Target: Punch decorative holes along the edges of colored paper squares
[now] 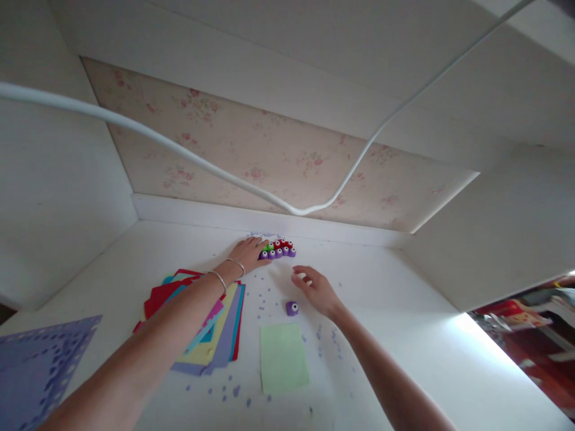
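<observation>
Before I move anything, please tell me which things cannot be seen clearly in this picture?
All in the head view:
- The left end of the cluster of eye-topped pieces: hidden by the left hand, so no full count.
- Part of the coloured paper pile: covered by the left forearm.
- The purple mat: cut off by the left edge.
- Objects at far right: blurred, cut off by the edge.
- Purple specks: shapes too small.

Six purple punches [291, 308], one green sheet [284, 358], two hands [317, 291].

smooth plastic-looking punches [279, 254] above matt green paper [284, 358]; shiny metal-looking bracelets [218, 280].
</observation>
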Available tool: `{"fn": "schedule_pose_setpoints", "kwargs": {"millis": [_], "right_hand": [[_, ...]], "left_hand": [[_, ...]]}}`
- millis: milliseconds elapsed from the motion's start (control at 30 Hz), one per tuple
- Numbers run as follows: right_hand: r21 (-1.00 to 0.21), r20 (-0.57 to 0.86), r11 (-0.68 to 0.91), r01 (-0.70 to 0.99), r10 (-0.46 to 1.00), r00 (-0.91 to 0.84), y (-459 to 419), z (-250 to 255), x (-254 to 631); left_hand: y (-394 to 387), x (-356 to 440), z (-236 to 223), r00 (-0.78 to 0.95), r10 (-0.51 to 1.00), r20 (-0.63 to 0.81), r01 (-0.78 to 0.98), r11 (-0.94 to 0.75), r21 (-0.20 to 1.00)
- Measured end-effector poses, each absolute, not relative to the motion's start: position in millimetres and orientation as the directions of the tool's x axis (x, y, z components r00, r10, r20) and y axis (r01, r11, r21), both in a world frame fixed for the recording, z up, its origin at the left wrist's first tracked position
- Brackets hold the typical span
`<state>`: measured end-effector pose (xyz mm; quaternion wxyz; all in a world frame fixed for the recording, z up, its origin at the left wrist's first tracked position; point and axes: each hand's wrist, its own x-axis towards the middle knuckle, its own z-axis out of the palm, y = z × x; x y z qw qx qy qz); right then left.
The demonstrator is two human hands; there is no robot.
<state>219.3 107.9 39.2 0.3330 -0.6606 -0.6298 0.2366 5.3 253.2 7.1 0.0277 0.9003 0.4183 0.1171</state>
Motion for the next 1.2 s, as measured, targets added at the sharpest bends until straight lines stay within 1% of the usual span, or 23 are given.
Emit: {"fn": "schedule_pose_setpoints", "kwargs": {"millis": [33, 67, 133, 200, 300, 367, 433, 533, 667, 800, 900, 1067, 1133, 1200], "right_hand": [[-0.714, 0.109, 0.105, 0.692, 0.993, -0.038, 92.8, 38.2, 213.6], [-0.684, 0.116, 0.162, 0.712, 0.987, -0.113, 80.2, 37.0, 208.2], [-0.619, 0.136, 0.229, 0.751, 0.973, -0.185, 63.8, 33.7, 199.5], [-0.582, 0.163, 0.243, 0.776, 0.97, -0.181, 58.8, 28.9, 195.7], [-0.594, 0.207, 0.222, 0.773, 0.971, -0.12, 65.4, 20.1, 203.1], [-0.596, 0.233, 0.137, 0.791, 0.972, 0.007, 72.9, 14.8, 219.6], [-0.567, 0.252, -0.017, 0.824, 0.948, 0.193, 78.2, 11.2, 245.2], [-0.518, 0.271, -0.16, 0.84, 0.901, 0.338, 76.3, 9.5, 292.0], [-0.45, 0.283, -0.303, 0.84, 0.844, 0.456, 60.8, 8.1, 340.1], [-0.413, 0.258, -0.348, 0.842, 0.842, 0.474, 51.1, 6.2, 355.7], [-0.442, 0.254, -0.363, 0.82, 0.826, 0.503, 46.6, 12.7, 355.9], [-0.63, 0.281, -0.396, 0.669, 0.686, 0.671, 21.8, 30.9, 349.0], [-0.689, 0.253, -0.369, 0.624, 0.684, 0.684, 8.5, 31.7, 339.6], [-0.727, 0.221, -0.312, 0.611, 0.737, 0.639, -0.9, 28.3, 323.6]], "left_hand": [[255.2, 4.3, 7.4, 0.636, 0.748, 0.188, 0.736, -0.662, 0.144], [257.0, 3.3, 7.7, 0.646, 0.74, 0.188, 0.728, -0.672, 0.14], [260.1, 2.2, 8.6, 0.658, 0.73, 0.185, 0.719, -0.682, 0.132], [262.8, 2.4, 9.2, 0.665, 0.725, 0.182, 0.715, -0.688, 0.125], [267.3, 4.4, 9.3, 0.674, 0.717, 0.176, 0.709, -0.695, 0.118], [270.6, 5.7, 8.7, 0.677, 0.715, 0.172, 0.707, -0.697, 0.118], [273.6, 6.7, 7.9, 0.677, 0.716, 0.17, 0.707, -0.697, 0.12], [277.4, 7.3, 7.1, 0.68, 0.713, 0.172, 0.703, -0.7, 0.125], [280.6, 8.2, 8.3, 0.677, 0.714, 0.176, 0.703, -0.699, 0.133], [277.8, 8.5, 12.9, 0.665, 0.725, 0.178, 0.711, -0.688, 0.145], [270.4, 5.8, 20.9, 0.641, 0.74, 0.205, 0.726, -0.671, 0.152], [239.6, -7.1, 45.5, 0.604, 0.75, 0.272, 0.731, -0.656, 0.188], [210.7, -14.9, 56.2, 0.608, 0.742, 0.284, 0.717, -0.666, 0.207], [168.8, -22.5, 63.9, 0.645, 0.713, 0.275, 0.682, -0.699, 0.216]]}}
